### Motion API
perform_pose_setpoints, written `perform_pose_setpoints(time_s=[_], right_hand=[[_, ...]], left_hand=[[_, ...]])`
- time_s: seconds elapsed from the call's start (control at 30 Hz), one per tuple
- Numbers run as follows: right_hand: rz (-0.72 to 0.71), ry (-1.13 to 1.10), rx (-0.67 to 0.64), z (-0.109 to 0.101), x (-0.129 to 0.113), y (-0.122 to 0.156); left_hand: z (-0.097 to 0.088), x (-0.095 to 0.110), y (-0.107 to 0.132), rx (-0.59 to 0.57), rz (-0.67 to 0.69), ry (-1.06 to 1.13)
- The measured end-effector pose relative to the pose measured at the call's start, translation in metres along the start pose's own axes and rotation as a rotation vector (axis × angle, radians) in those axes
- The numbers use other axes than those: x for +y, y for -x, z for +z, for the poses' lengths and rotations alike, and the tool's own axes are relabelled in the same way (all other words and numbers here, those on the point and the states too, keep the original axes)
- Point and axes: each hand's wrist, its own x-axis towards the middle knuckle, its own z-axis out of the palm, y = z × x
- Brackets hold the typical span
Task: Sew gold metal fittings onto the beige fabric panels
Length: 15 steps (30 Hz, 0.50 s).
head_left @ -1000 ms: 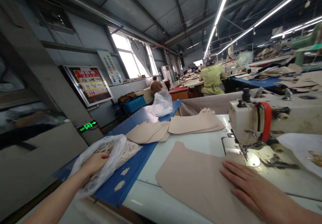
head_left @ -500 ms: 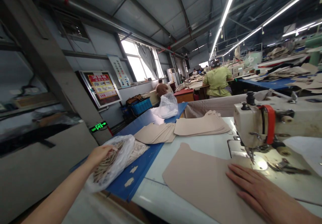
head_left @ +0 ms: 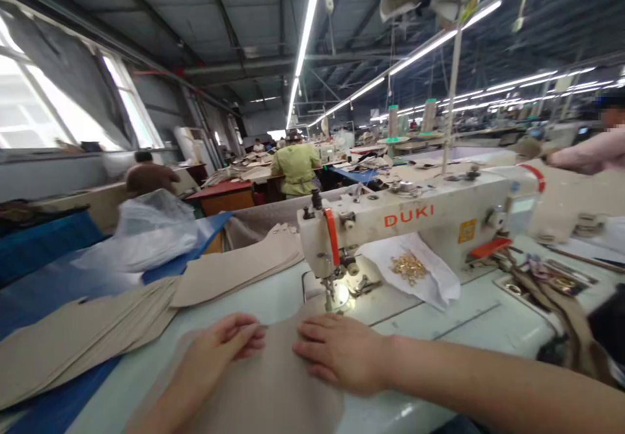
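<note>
A beige panel lies on the machine table, its far edge by the needle of the white sewing machine. My right hand rests flat on the panel, fingers stretched toward the needle area. Over the panel's left side is my left hand, thumb and fingers pinched together. A small dark tip shows at its fingertips, too small to name. Left of the machine are a stack of beige panels and a second fanned stack.
White paper holding small gold-coloured metal pieces lies under the machine arm. A tray with straps is at right. A clear plastic bag sits on the blue surface. Co-workers sit beyond, one in a green top.
My left hand has left the plastic bag of beige strips and come over the panel. The view has swung right, bringing the whole machine into sight. My right hand stays flat on the panel.
</note>
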Motion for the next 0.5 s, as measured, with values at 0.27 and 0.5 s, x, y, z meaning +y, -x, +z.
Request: perform_pose_setpoints(time_s=[0.27, 0.5], right_hand=[[0.241, 0.020, 0.207, -0.027, 0.029, 0.088], [0.829, 0.118, 0.173, -0.062, 0.105, 0.097]], left_hand=[[0.078, 0.011, -0.024, -0.193, 0.089, 0.339], [0.076, 0.004, -0.030, -0.178, 0.022, 0.430]])
